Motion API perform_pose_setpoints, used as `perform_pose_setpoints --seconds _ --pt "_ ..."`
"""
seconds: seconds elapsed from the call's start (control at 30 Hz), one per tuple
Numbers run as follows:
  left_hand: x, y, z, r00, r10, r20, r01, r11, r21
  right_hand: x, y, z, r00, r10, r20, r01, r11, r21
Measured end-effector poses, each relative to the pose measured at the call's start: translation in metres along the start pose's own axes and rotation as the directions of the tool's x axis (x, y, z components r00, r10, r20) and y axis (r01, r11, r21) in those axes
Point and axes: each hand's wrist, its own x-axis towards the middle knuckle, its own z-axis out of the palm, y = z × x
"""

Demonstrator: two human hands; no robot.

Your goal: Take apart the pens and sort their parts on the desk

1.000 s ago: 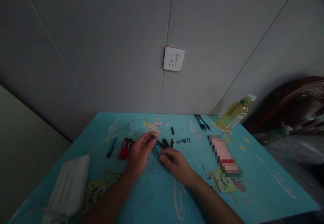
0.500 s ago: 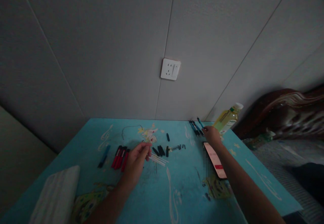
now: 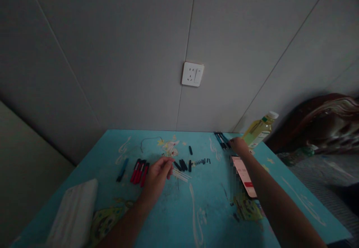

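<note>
The right hand [image 3: 237, 145] reaches over the far right of the counter [image 3: 165, 222], fingers curled down; I cannot tell whether they pinch anything. Just beside its fingertips, at ten o'clock, lie slim blue-and-black pens [image 3: 221, 140] in a slanting group. From this hand, a clear bottle of yellow liquid with a white cap [image 3: 259, 130] stands at two o'clock, and a black-edged phone with a lit pink screen [image 3: 243, 171] lies between five and six.

The left hand [image 3: 159, 172] has thumb and fingertips drawn together; whether something small sits between them cannot be told. From it, thin whitish sticks [image 3: 182, 175] lie at three o'clock, short black cylinders [image 3: 183, 165] between two and three, red markers with black ends [image 3: 139, 172] at nine, and a blue-and-black pen-shaped piece [image 3: 122, 170] farther along nine.
</note>
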Motion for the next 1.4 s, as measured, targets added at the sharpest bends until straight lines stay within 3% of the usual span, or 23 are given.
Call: perform_pose_setpoints --seconds 0.13,0.27,0.3,0.4,0.47,0.57,0.7,0.83,1.0,1.23,1.33,1.4 --pt "0.0 0.001 0.0 1.0 0.014 -0.013 -0.013 0.998 0.058 -0.015 -0.012 -0.015 0.996 -0.02 -0.092 0.027 0.997 0.075" --pt "-0.002 -0.003 0.002 0.995 0.097 0.024 -0.1 0.959 0.265 -0.061 -0.06 -0.021 0.973 -0.132 -0.19 0.167 0.969 0.183" --pt "-0.004 -0.004 0.003 0.99 0.127 0.058 -0.139 0.938 0.318 -0.078 -0.076 -0.02 0.959 -0.186 -0.212 0.234 0.945 0.228" --pt "-0.01 -0.004 0.01 0.966 0.198 0.165 -0.253 0.852 0.458 -0.134 -0.126 -0.014 0.886 -0.317 -0.337 0.452 0.753 0.478" --pt "-0.013 -0.002 0.01 0.943 0.24 0.23 -0.331 0.738 0.588 -0.167 -0.149 -0.009 0.846 -0.398 -0.356 0.533 0.666 0.522" --pt "-0.011 0.004 -0.001 0.929 0.249 0.273 -0.361 0.45 0.817 -0.198 -0.163 -0.001 0.754 -0.55 -0.36 0.652 0.56 0.51" --pt "0.001 0.01 -0.032 0.964 0.228 0.136 -0.155 0.064 0.986 -0.213 -0.157 0.005 0.668 -0.684 -0.291 0.721 0.5 0.48" --pt "0.008 0.007 -0.054 0.981 0.195 0.018 0.008 -0.133 0.991 -0.219 -0.157 0.002 0.647 -0.741 -0.177 0.734 0.543 0.408" --pt "0.005 0.001 -0.056 0.991 0.132 0.009 0.017 -0.199 0.98 -0.219 -0.16 0.002 0.646 -0.751 -0.139 0.744 0.579 0.333" --pt "0.004 -0.002 -0.056 0.992 0.108 0.058 -0.038 -0.178 0.983 -0.217 -0.158 0.011 0.624 -0.767 -0.151 0.764 0.558 0.324" --pt "0.005 -0.002 -0.054 0.992 0.111 0.064 -0.048 -0.139 0.989 -0.216 -0.158 0.012 0.624 -0.762 -0.17 0.763 0.548 0.344" --pt "0.006 0.0 -0.051 0.989 0.141 0.052 -0.045 -0.053 0.998 -0.215 -0.158 0.012 0.625 -0.762 -0.167 0.76 0.547 0.35"
